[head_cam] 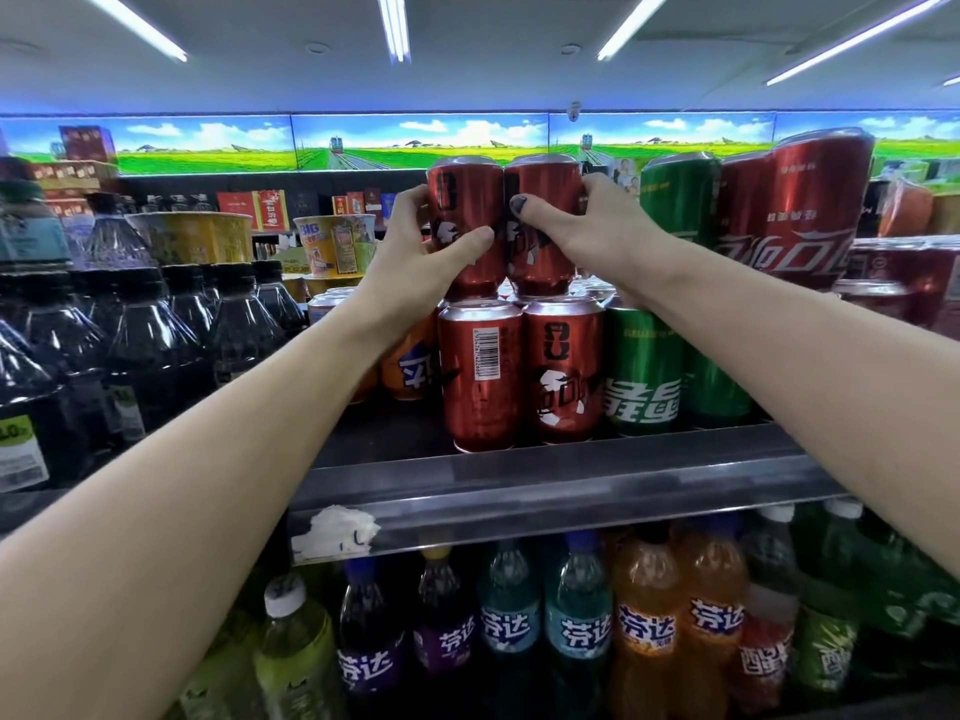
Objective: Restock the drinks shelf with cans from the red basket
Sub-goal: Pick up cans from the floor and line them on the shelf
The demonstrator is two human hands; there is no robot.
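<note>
Both hands [415,252] [587,231] grip upright red cans [462,200], long axes vertical.

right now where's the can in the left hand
In the head view the left hand grips a red can at centre, on the second tier above the barcode can, touching the right hand's can.

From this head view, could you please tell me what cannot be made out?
- Red basket: nowhere in the head view.
- Whether the two held cans already rest on the cans below: the left hand and right hand cover the join.
- Back rows: hidden behind the front cans.
- Shelf label: torn, unreadable.
</note>
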